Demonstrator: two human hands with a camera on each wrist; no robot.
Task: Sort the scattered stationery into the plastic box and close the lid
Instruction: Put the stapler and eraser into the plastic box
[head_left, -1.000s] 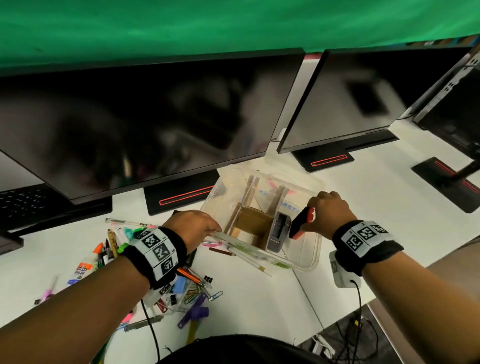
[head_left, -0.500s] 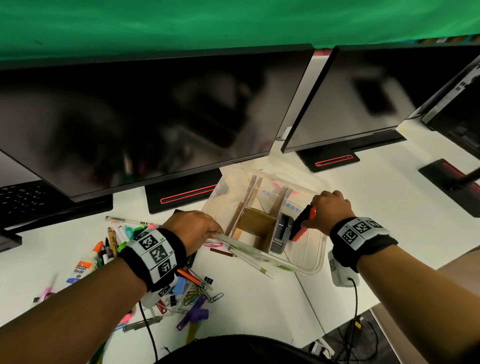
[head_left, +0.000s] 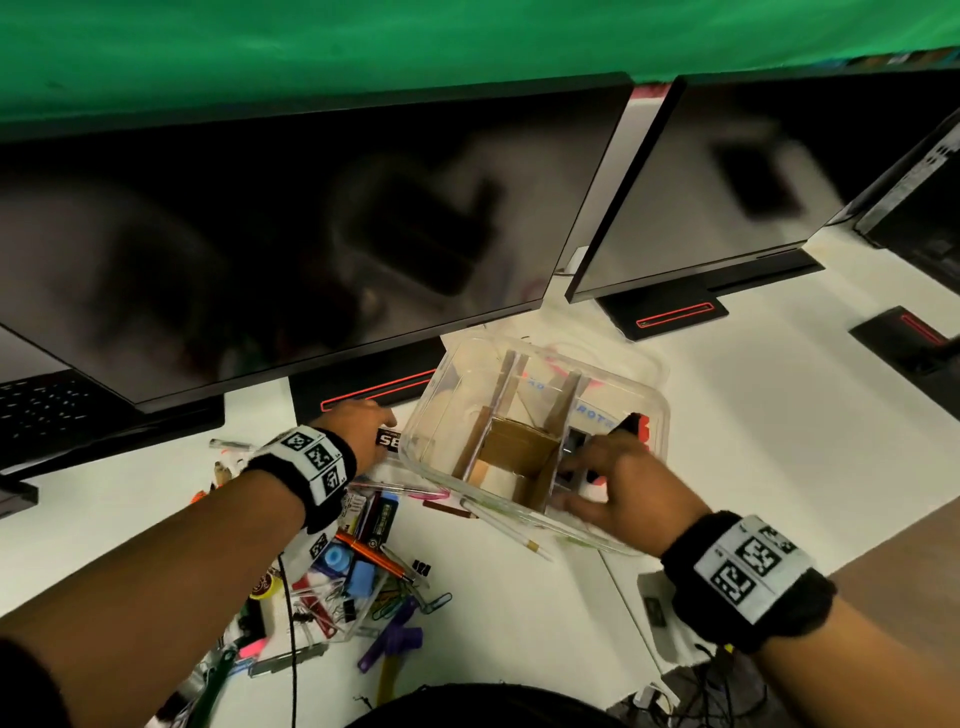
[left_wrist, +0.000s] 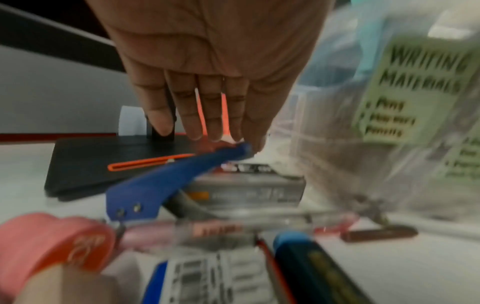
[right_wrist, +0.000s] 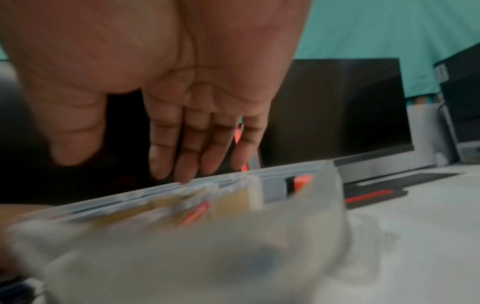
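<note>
The clear plastic box (head_left: 431, 415) with cardboard dividers stands open on the white desk. A black-and-red tool (head_left: 636, 426) lies in its right compartment beside a grey item (head_left: 571, 447). My right hand (head_left: 587, 483) hovers over the box's near right rim (right_wrist: 182, 189), fingers (right_wrist: 187, 160) straight and holding nothing. My left hand (head_left: 371, 426) is left of the box next to a small black carton (head_left: 387, 440). In the left wrist view its straight fingertips (left_wrist: 221, 133) reach the end of a blue-handled tool (left_wrist: 161, 185). The box's label (left_wrist: 415, 92) reads "WRITING MATERIALS".
A heap of pens, clips and markers (head_left: 353, 571) lies under my left forearm, and loose pens (head_left: 509, 530) lie before the box. Monitors (head_left: 311, 234) and their black stands (head_left: 665, 312) close off the back. A white adapter (head_left: 660, 608) sits by the desk's near right edge.
My right hand has let go of the black-and-red tool inside the box and drawn back to the near rim. My left hand has left the box's near rim and moved forward along its left side.
</note>
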